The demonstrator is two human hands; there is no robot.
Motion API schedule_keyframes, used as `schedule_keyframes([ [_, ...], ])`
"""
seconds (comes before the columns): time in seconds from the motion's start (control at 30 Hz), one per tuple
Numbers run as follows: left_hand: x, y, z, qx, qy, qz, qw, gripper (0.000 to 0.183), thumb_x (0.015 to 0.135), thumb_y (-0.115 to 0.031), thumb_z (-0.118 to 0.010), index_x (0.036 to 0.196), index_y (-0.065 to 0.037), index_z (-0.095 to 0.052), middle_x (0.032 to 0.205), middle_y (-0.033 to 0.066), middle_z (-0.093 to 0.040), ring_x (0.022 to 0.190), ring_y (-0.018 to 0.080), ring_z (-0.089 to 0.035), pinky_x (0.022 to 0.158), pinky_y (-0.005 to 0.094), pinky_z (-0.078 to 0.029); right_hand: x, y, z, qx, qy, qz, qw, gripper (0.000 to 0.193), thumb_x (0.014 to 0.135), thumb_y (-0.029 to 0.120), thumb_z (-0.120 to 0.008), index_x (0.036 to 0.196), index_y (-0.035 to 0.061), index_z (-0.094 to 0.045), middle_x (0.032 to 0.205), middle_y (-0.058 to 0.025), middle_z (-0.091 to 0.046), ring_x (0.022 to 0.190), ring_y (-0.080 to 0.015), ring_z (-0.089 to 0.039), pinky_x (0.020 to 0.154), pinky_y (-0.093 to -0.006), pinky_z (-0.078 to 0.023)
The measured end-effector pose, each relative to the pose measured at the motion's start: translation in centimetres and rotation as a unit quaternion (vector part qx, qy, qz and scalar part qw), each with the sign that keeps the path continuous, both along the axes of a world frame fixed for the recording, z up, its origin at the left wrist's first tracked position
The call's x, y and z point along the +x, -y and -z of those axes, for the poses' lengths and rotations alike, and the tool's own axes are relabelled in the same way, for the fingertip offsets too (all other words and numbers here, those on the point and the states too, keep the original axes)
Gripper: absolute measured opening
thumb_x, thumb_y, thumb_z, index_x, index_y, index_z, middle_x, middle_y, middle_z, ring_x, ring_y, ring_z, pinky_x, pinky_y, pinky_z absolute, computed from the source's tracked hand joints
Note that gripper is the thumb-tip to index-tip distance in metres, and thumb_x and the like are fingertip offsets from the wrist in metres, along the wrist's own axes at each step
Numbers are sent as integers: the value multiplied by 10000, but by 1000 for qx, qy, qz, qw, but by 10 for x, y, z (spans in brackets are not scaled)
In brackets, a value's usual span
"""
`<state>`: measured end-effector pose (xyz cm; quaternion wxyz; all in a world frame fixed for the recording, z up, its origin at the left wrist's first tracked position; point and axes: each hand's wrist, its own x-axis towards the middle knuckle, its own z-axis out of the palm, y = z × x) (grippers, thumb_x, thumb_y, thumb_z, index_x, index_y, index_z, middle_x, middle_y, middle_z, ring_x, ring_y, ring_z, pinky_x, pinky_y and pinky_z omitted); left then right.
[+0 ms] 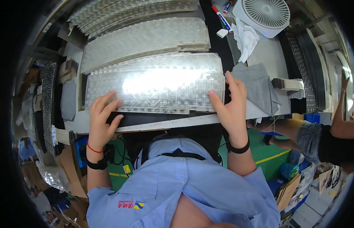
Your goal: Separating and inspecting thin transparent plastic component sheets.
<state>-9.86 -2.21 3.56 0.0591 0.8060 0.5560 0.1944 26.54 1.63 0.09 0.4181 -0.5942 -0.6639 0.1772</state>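
A clear, glossy membrane sheet with printed circuit traces lies in front of me, glare across its middle. My left hand rests at its lower left corner, fingers spread on the film and thumb near the front edge. At the right end, my right hand has thumb and forefinger stretched apart along the sheet's short side; the thumb tip touches or nearly touches the film. Both hands are open and neither grips the sheet. Just behind lies a stack of similar membrane sheets.
Farther back sits another thick sheet pile. To the right are a white fan, a red-capped marker, a white eraser, crumpled tissue and grey cloth. Another person's leg shows at the right.
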Motion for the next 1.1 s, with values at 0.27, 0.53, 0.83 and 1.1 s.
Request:
schedule_keyframes([
  [0.27, 5, 0, 19, 22, -18, -29, 999, 412, 738, -31, -686, 1145, -95, -669, 1357, 76, -563, 1195, 301, -472, 1032, 398, -346, -1, -4, -5, 18, 68, -16, 997, 593, 778, 173, -759, 1289, -18, -527, 1197, -194, -506, 1088, -361, -455, 963, -445, -370],
  [0.53, 5, -1, 21, 28, -17, -23, 999, 404, 758, -8, -634, 1157, -65, -639, 1360, 108, -556, 1205, 320, -459, 1048, 407, -336, -4, -4, -5, 50, 109, -7, 993, 569, 772, 138, -749, 1292, 28, -546, 1280, -180, -487, 1126, -360, -445, 978, -449, -353],
  [0.83, 5, -1, 22, 18, -19, -30, 999, 415, 753, 15, -619, 1160, -63, -636, 1362, 110, -554, 1209, 321, -456, 1050, 404, -335, -15, 14, 0, 135, 119, -49, 982, 443, 769, 68, -718, 1206, 80, -646, 1302, -159, -543, 1130, -334, -499, 962, -423, -361],
  [1.1, 7, -1, 24, 37, -3, -39, 999, 469, 683, 64, -626, 1126, -86, -667, 1343, 87, -571, 1179, 304, -480, 1027, 390, -362, -13, 7, 1, 51, 86, -7, 995, 469, 796, 89, -704, 1254, 72, -605, 1304, -174, -547, 1156, -348, -497, 970, -431, -370],
])
